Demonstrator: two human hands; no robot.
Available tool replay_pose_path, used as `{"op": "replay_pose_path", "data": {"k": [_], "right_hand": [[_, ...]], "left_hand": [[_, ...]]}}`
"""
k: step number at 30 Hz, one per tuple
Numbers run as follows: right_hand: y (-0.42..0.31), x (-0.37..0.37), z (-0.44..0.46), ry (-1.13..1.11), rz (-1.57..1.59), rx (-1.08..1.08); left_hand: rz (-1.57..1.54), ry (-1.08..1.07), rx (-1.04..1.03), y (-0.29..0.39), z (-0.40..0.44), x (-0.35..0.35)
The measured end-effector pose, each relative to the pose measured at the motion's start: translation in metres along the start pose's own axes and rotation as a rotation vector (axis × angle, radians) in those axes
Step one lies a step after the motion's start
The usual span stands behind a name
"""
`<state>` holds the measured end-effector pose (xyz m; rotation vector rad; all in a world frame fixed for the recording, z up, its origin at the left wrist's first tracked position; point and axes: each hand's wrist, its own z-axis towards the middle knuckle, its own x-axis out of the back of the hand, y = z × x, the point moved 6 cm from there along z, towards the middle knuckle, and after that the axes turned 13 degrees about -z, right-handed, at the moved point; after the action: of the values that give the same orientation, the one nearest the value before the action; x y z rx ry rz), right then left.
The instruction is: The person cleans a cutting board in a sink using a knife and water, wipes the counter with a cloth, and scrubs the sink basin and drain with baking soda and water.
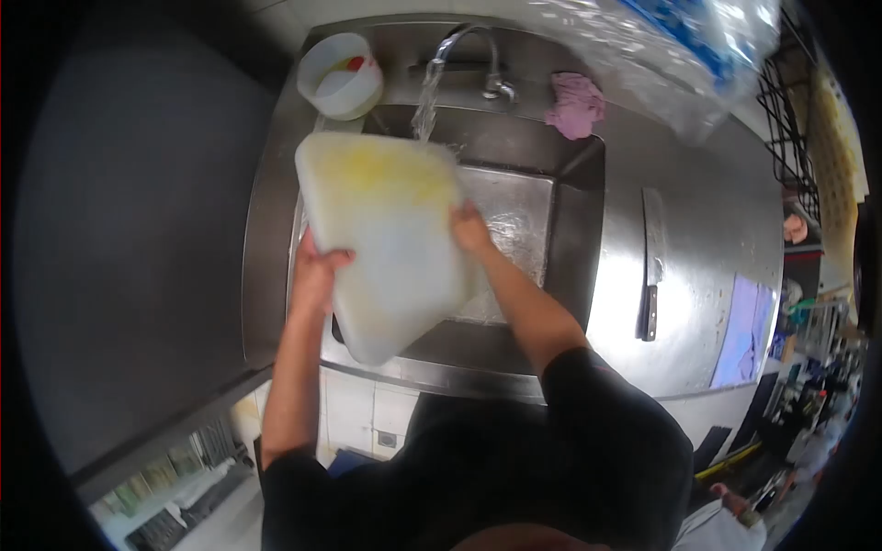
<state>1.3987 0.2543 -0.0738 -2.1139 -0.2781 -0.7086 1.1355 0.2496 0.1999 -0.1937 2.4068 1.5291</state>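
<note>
A white board [395, 248] with a yellow stain across its upper part is held tilted over the metal sink [574, 239]. My left hand [317, 271] grips its left edge, thumb on the face. At the right edge my right hand [470, 230] is closed on the board, its fingers partly hidden and slightly blurred. Water [425, 110] runs from the curved faucet [496, 64] just behind the board's top edge. The board hides the left part of the basin.
A white round container [341, 92] stands at the back left. A pink cloth [576, 104] lies behind the sink, near clear plastic [680, 83]. On the right counter are a knife [651, 266] and a purple sheet [742, 331]. A wire rack [790, 138] is far right.
</note>
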Motion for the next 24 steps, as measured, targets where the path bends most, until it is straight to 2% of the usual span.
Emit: {"op": "replay_pose_path", "data": {"k": [2, 4, 6, 7, 9, 11, 13, 14, 15, 16, 17, 18, 20, 22, 24], "right_hand": [[-0.026, 0.011, -0.016, 0.073, -0.071, 0.163], [-0.034, 0.076, 0.013, 0.34, -0.058, 0.169], [-0.077, 0.187, 0.022, 0.958, -0.297, 0.483], [-0.091, 0.235, 0.043, 1.021, -0.357, 0.529], [-0.1, 0.287, 0.085, 0.902, -0.58, 0.359], [-0.082, 0.3, 0.119, 0.757, -0.634, 0.219], [-0.064, 0.297, 0.141, 0.64, -0.554, 0.349], [-0.044, 0.286, 0.144, 0.644, -0.553, 0.338], [-0.021, 0.275, 0.146, 0.602, -0.221, 0.45], [-0.015, 0.273, 0.127, 0.523, 0.101, 0.448], [-0.009, 0.272, 0.107, 0.461, 0.43, 0.44], [-0.013, 0.252, 0.061, 0.36, 0.748, 0.309], [0.016, 0.209, 0.028, 0.241, 0.907, 0.185], [0.06, 0.16, 0.012, 0.128, 0.677, 0.097], [0.094, 0.121, -0.023, 0.012, 0.79, -0.057]], "left_hand": [[0.088, 0.12, -0.085, -0.013, -0.015, -0.004], [0.103, 0.128, -0.099, -0.024, -0.022, -0.005], [0.118, 0.153, -0.105, -0.032, -0.026, -0.002], [0.115, 0.149, -0.09, -0.036, -0.027, -0.001], [0.111, 0.162, -0.067, -0.048, -0.029, -0.002], [0.148, 0.156, -0.044, -0.057, -0.031, -0.008], [0.147, 0.16, -0.044, -0.063, -0.036, -0.017], [0.139, 0.163, -0.038, -0.067, -0.041, -0.018], [0.142, 0.15, -0.035, -0.069, -0.044, -0.02], [0.125, 0.152, -0.011, -0.074, -0.046, -0.021], [0.108, 0.152, 0.017, -0.08, -0.047, -0.024], [0.113, 0.138, 0.026, -0.086, -0.049, -0.026], [0.065, 0.097, 0.013, -0.095, -0.049, -0.032], [0.057, 0.083, 0.025, -0.098, -0.05, -0.048], [0.053, 0.052, 0.036, -0.101, -0.051, -0.062]]}}
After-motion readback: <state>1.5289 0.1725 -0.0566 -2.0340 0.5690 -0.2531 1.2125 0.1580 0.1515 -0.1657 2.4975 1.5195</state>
